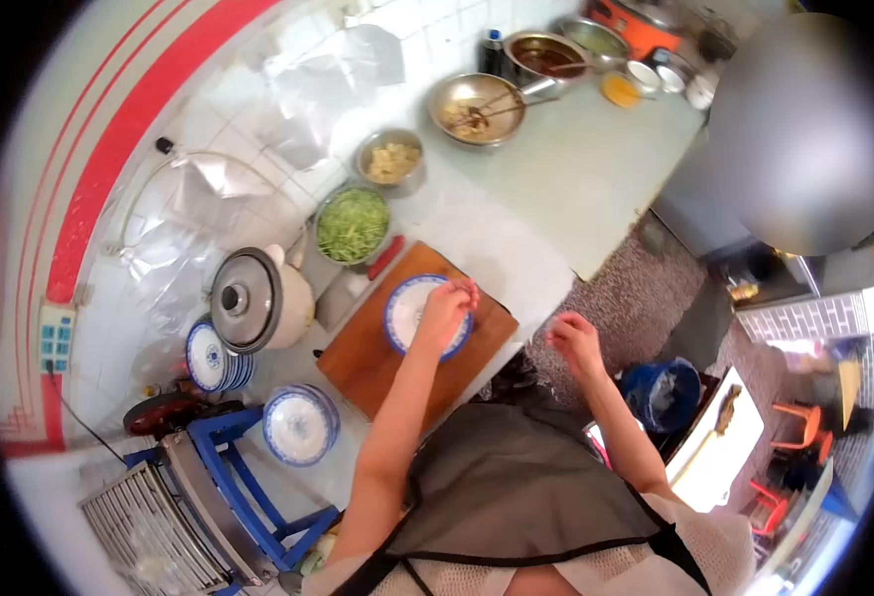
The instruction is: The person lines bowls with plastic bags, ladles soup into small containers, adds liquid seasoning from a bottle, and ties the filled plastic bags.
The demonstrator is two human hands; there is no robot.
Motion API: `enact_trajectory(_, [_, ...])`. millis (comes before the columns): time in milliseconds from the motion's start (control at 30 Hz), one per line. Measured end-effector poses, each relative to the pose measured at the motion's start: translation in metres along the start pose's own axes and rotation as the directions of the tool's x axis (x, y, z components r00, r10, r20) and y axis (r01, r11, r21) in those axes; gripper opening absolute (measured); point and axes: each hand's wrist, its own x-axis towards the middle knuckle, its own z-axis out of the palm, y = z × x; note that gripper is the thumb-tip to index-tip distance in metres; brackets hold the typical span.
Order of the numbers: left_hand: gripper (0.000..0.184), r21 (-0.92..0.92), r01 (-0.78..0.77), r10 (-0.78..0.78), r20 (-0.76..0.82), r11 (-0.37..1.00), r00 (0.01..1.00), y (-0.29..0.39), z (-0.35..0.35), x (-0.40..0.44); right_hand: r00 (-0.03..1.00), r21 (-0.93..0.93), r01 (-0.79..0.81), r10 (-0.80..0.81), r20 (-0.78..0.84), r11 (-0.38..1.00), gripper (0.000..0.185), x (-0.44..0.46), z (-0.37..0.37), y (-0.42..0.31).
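Note:
A white plate with a blue patterned rim [395,316] lies on a brown wooden cutting board [358,354]. My left hand [445,312] is over the right part of this plate, its fingers curled together; whether anything small is between them is hidden. Off the counter's front edge, my right hand [576,344] hangs in the air with its fingers loosely bent and a little apart, and I see nothing in it. Beyond the board stand a bowl of shredded green vegetable [353,226] and a metal bowl of pale yellowish pieces [391,161]. A red-handled knife [385,257] lies beside the board.
Left of the board are a lidded pot [293,303] and stacked plates [298,425]. A metal bowl with chopsticks [476,109] and a bowl of dark red sauce [543,56] stand farther back. A blue bin [663,395] is on the floor at right.

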Motion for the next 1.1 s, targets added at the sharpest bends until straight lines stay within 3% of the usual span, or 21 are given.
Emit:
enact_trajectory(67, [0.02, 0.141, -0.035, 0.033, 0.016, 0.989, 0.999, -0.001, 0.002, 0.013, 0.993, 0.062, 0.016, -0.009, -0.117, 0.998, 0.006, -0.032, -0.041, 0.007])
enact_trajectory(100, [0.02, 0.36, -0.033, 0.054, -0.047, 0.932, 0.997, 0.009, -0.005, 0.008, 0.993, 0.222, -0.005, 0.031, -0.116, 0.975, 0.006, -0.034, -0.059, 0.055])
enact_trajectory(133, [0.019, 0.452, -0.007, 0.027, -0.037, 0.892, 0.999, -0.009, 0.011, 0.018, 0.982, 0.225, 0.011, 0.032, -0.185, 0.974, 0.005, -0.052, -0.094, 0.057])
enact_trajectory(200, [0.019, 0.412, 0.03, -0.028, -0.011, 0.911, 1.0, -0.067, 0.082, 0.042, 0.926, 0.259, 0.149, -0.043, -0.374, 0.954, 0.006, -0.074, -0.177, 0.036])
enact_trajectory(233, [0.02, 0.475, 0.066, -0.12, 0.083, 0.877, 0.989, -0.08, 0.076, 0.045, 0.917, 0.364, 0.16, -0.002, -0.398, 0.918, 0.006, -0.076, -0.191, 0.07])
enact_trajectory(300, [0.023, 0.57, 0.103, -0.273, 0.221, 0.815, 0.936, -0.148, 0.119, 0.063, 0.862, 0.437, 0.3, -0.044, -0.505, 0.848, 0.007, -0.068, -0.266, 0.092])
enact_trajectory(367, [0.023, 0.585, 0.212, -0.416, 0.239, 0.783, 0.877, -0.232, 0.147, 0.082, 0.78, 0.502, 0.39, 0.013, -0.626, 0.772, 0.007, -0.057, -0.335, 0.111])
enact_trajectory(467, [0.019, 0.644, 0.379, -0.636, 0.221, 0.664, 0.739, -0.333, 0.228, 0.085, 0.613, 0.425, 0.487, 0.048, -0.789, 0.763, 0.008, -0.073, -0.428, 0.103])
enact_trajectory(533, [0.021, 0.744, 0.364, -0.701, 0.193, 0.561, 0.686, -0.424, 0.279, 0.101, 0.453, 0.375, 0.489, 0.138, -0.881, 0.788, 0.008, -0.06, -0.507, 0.115])
enact_trajectory(633, [0.021, 0.849, 0.315, -0.788, 0.175, 0.425, 0.591, -0.556, 0.342, 0.128, 0.305, 0.328, 0.532, 0.184, -0.934, 0.78, 0.009, -0.038, -0.608, 0.134])
enact_trajectory(700, [0.02, 0.936, 0.194, -0.83, 0.148, 0.293, 0.537, -0.639, 0.359, 0.155, 0.256, 0.318, 0.515, 0.211, -0.943, 0.796, 0.011, -0.006, -0.663, 0.164])
enact_trajectory(767, [0.035, 0.964, 0.134, -0.897, 0.154, 0.228, 0.413, -0.733, 0.371, 0.169, 0.133, 0.24, 0.311, 0.208, -0.969, 0.919, 0.019, 0.003, -0.725, 0.199])
enact_trajectory(800, [0.043, 0.975, 0.009, -0.892, 0.2, 0.223, 0.405, -0.772, 0.367, 0.185, 0.126, 0.26, 0.315, 0.231, -0.965, 0.913, 0.019, 0.028, -0.747, 0.219])
enact_trajectory(833, [0.051, 0.97, -0.096, -0.893, 0.244, 0.225, 0.378, -0.817, 0.366, 0.182, 0.094, 0.13, 0.26, 0.109, -0.99, 0.957, 0.025, 0.031, -0.777, 0.245])
enact_trajectory(867, [0.051, 0.974, -0.093, -0.904, 0.228, 0.209, 0.362, -0.85, 0.364, 0.193, 0.077, -0.001, 0.214, -0.018, -0.997, 0.977, 0.031, 0.044, -0.796, 0.262])
enact_trajectory(900, [0.056, 0.938, -0.323, -0.902, 0.241, 0.123, 0.357, -0.879, 0.361, 0.208, 0.069, 0.016, 0.213, 0.001, -0.998, 0.977, 0.031, 0.056, -0.811, 0.269])
enact_trajectory(933, [0.061, 0.85, -0.525, -0.907, 0.25, 0.039, 0.338, -0.905, 0.352, 0.204, 0.158, -0.007, -0.072, 0.005, -0.987, 0.997, 0.034, 0.045, -0.823, 0.275])
enact_trajectory(967, [0.061, 0.847, -0.531, -0.914, 0.245, 0.039, 0.324, -0.92, 0.348, 0.213, 0.248, -0.063, -0.33, 0.023, -0.968, 0.942, 0.036, 0.048, -0.832, 0.269])
enact_trajectory(1000, [0.058, 0.779, -0.626, -0.93, 0.218, -0.017, 0.296, -0.93, 0.349, 0.224, 0.227, -0.079, -0.479, 0.036, -0.973, 0.874, 0.034, 0.055, -0.832, 0.263])
enact_trajectory(1067, [0.054, 0.557, -0.826, -0.963, 0.16, -0.093, 0.216, -0.937, 0.363, 0.226, 0.192, -0.088, -0.514, 0.014, -0.981, 0.853, 0.041, 0.052, -0.832, 0.258])
enact_trajectory(1100, [0.054, 0.556, -0.826, -0.965, 0.152, -0.093, 0.212, -0.934, 0.375, 0.232, 0.172, -0.11, -0.54, -0.019, -0.985, 0.835, 0.05, 0.056, -0.831, 0.254])
